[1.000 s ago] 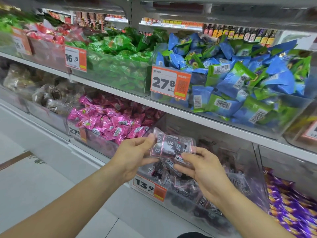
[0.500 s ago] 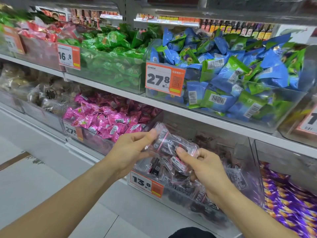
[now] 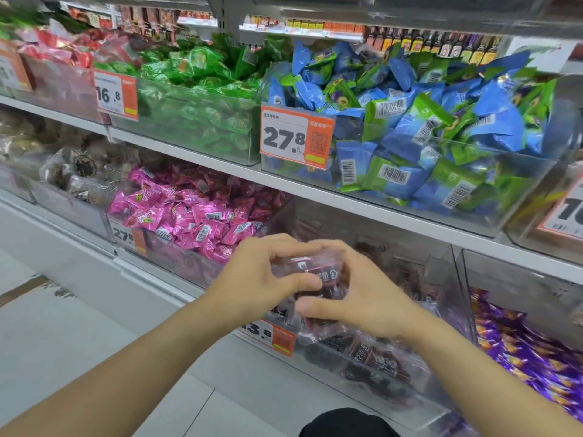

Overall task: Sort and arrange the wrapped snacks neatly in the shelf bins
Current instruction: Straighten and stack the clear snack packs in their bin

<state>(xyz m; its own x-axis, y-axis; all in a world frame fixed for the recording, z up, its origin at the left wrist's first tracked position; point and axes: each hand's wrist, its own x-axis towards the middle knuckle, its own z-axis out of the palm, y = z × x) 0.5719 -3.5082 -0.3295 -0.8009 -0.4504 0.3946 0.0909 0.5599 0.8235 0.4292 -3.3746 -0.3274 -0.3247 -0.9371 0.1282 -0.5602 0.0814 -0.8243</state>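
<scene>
Both hands meet over the clear bin (image 3: 394,370) on the lower shelf, mid-right of the scene. Left hand (image 3: 258,279) and right hand (image 3: 366,298) share one clear-wrapped snack pack (image 3: 318,272) w/ dark contents and a red-edged label. Left grip: fingers curled over the top edge, thumb pressed on the near face. Right grip: fingers curled round the far side, thumb along the bottom edge. So both grips are closed round the same pack, held just above the bin's near-left corner, over the other dark packs (image 3: 372,357) piled inside. Some motion blur on the pack, so the label can't be read.

An orange price tag (image 3: 271,337) reading 13.8 hangs on that bin's front, partly hidden by the left wrist.

Left of it, same shelf: a bin of pink packs (image 3: 195,212). Right: purple packs (image 3: 517,348). Upper shelf (image 3: 315,190): green packs (image 3: 195,77) at left, blue-and-green packs (image 3: 426,121) at right behind a 27.8 tag (image 3: 296,137). A 16.8 tag (image 3: 116,95) sits further left.
</scene>
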